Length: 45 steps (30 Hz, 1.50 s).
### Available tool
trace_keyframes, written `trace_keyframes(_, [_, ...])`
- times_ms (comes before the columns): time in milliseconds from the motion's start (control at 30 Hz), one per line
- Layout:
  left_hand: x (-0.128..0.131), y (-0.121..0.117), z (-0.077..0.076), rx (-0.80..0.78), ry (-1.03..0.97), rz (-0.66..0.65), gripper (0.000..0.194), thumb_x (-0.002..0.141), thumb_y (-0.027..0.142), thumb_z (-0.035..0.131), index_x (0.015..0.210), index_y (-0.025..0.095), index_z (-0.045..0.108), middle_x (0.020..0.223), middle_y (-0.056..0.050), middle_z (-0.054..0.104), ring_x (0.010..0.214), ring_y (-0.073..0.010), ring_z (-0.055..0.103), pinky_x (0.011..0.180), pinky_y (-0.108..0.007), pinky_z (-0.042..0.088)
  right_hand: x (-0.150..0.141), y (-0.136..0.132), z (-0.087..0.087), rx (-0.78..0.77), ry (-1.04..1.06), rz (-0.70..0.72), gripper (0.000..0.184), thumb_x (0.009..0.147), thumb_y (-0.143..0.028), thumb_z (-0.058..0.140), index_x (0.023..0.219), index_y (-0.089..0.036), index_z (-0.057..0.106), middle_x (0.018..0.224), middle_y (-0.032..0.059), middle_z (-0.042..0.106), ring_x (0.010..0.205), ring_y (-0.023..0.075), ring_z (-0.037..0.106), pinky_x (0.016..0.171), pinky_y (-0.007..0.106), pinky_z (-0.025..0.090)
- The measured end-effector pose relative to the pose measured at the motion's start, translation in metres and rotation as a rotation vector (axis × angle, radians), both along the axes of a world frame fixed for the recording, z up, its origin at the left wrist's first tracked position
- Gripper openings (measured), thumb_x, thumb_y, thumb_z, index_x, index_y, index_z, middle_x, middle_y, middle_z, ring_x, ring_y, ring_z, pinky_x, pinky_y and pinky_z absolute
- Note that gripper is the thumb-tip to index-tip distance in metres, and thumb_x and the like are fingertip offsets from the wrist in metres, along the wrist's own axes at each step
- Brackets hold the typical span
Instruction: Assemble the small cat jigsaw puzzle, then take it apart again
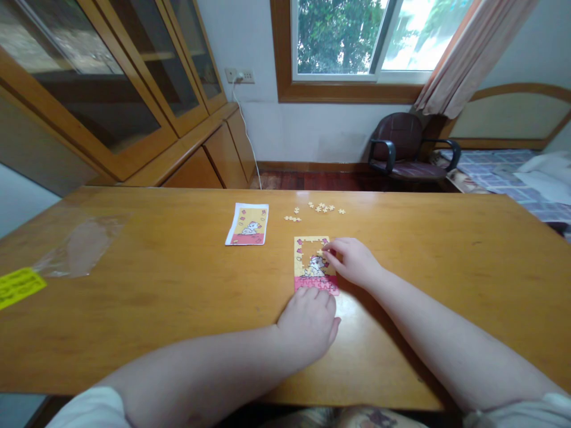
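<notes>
A small jigsaw puzzle [310, 264], yellow with a pink lower band and a white animal, lies on the wooden table [178, 285]. My right hand [354, 261] is at its upper right, pinching a small puzzle piece [320, 252] over the picture. My left hand [310, 324] rests on the table just below the puzzle's lower edge, fingers curled under, touching the pink band. Whether it holds anything is hidden.
A reference picture card [248, 224] lies to the left of the puzzle. Several loose pieces [319, 209] are scattered beyond it. A clear plastic bag [80, 246] and a yellow label [18, 286] lie at the far left. A chair [404, 148] stands by the window.
</notes>
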<state>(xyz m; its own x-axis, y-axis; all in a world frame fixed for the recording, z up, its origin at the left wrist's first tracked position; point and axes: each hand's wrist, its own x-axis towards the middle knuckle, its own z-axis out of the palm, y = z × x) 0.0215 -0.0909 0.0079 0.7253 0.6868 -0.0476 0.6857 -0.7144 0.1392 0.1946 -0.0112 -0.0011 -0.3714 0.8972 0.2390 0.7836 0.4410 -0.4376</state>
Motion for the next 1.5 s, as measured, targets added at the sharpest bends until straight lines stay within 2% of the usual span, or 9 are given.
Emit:
trace_keyframes(100, [0.0,0.0,0.0,-0.009,-0.003,0.008,0.03,0.089,0.037,0.05,0.101,0.012,0.064,0.092,-0.01,0.064,0.088,-0.0258,0.057,0.078,-0.041,0.045,0.0,-0.003,0.001,-0.034,-0.129,0.124,0.023,0.089,-0.034,0.053,0.084,-0.019,0.07,0.078,0.0055,0.067,0.072,0.0158,0.059,0.071,0.027,0.043])
trace_keyframes(200, [0.001,0.0,0.0,-0.012,0.005,0.015,0.03,0.089,0.037,0.05,0.101,0.012,0.064,0.092,-0.01,0.065,0.088,-0.0259,0.057,0.079,-0.041,0.045,-0.005,-0.006,0.0,-0.03,-0.178,0.23,0.022,0.089,-0.033,0.054,0.088,-0.019,0.071,0.08,0.006,0.066,0.074,0.0163,0.06,0.071,0.028,0.043])
trace_keyframes(367, [0.001,0.0,-0.001,-0.007,0.009,0.022,0.032,0.089,0.037,0.049,0.103,0.012,0.064,0.094,-0.01,0.065,0.089,-0.026,0.057,0.081,-0.041,0.046,-0.01,-0.007,-0.004,-0.048,-0.192,0.277,0.022,0.09,-0.032,0.053,0.096,-0.022,0.072,0.085,0.005,0.066,0.076,0.0155,0.061,0.07,0.026,0.043])
trace_keyframes(533, [0.002,0.0,-0.001,-0.005,-0.003,0.022,0.033,0.089,0.037,0.049,0.104,0.012,0.064,0.095,-0.011,0.065,0.091,-0.0267,0.057,0.082,-0.042,0.046,-0.014,-0.005,-0.01,-0.056,-0.186,0.268,0.024,0.092,-0.034,0.053,0.09,-0.02,0.073,0.084,0.0055,0.067,0.076,0.0154,0.061,0.071,0.026,0.044])
trace_keyframes(667, [0.002,0.0,0.001,-0.019,0.007,0.02,0.034,0.09,0.037,0.049,0.105,0.011,0.064,0.096,-0.012,0.065,0.092,-0.0268,0.057,0.083,-0.042,0.045,-0.012,-0.005,-0.008,-0.024,-0.137,0.271,0.027,0.092,-0.037,0.053,0.086,-0.019,0.072,0.081,0.0057,0.066,0.075,0.0155,0.06,0.07,0.026,0.044])
trace_keyframes(900, [0.001,0.0,0.002,-0.019,0.001,0.022,0.035,0.09,0.037,0.049,0.106,0.01,0.064,0.096,-0.011,0.065,0.091,-0.0271,0.057,0.083,-0.042,0.046,0.004,-0.003,0.002,-0.076,-0.12,0.485,0.026,0.092,-0.031,0.05,0.092,-0.023,0.074,0.079,0.0036,0.067,0.072,0.014,0.06,0.069,0.025,0.043])
trace_keyframes(1200, [0.002,0.0,0.0,0.013,-0.008,0.025,0.035,0.089,0.038,0.052,0.106,0.01,0.065,0.097,-0.012,0.066,0.092,-0.027,0.058,0.083,-0.042,0.046,0.001,-0.003,-0.004,-0.041,-0.136,0.502,0.029,0.092,-0.032,0.049,0.106,-0.021,0.072,0.08,0.0049,0.067,0.071,0.0145,0.06,0.068,0.026,0.043])
trace_keyframes(1500, [0.001,0.0,-0.002,0.027,-0.014,0.021,0.035,0.088,0.038,0.052,0.105,0.01,0.064,0.098,-0.013,0.066,0.093,-0.0267,0.058,0.084,-0.041,0.047,-0.003,-0.006,-0.003,-0.015,-0.208,0.477,0.033,0.093,-0.036,0.047,0.108,-0.022,0.072,0.079,0.0052,0.068,0.068,0.0138,0.059,0.065,0.026,0.04])
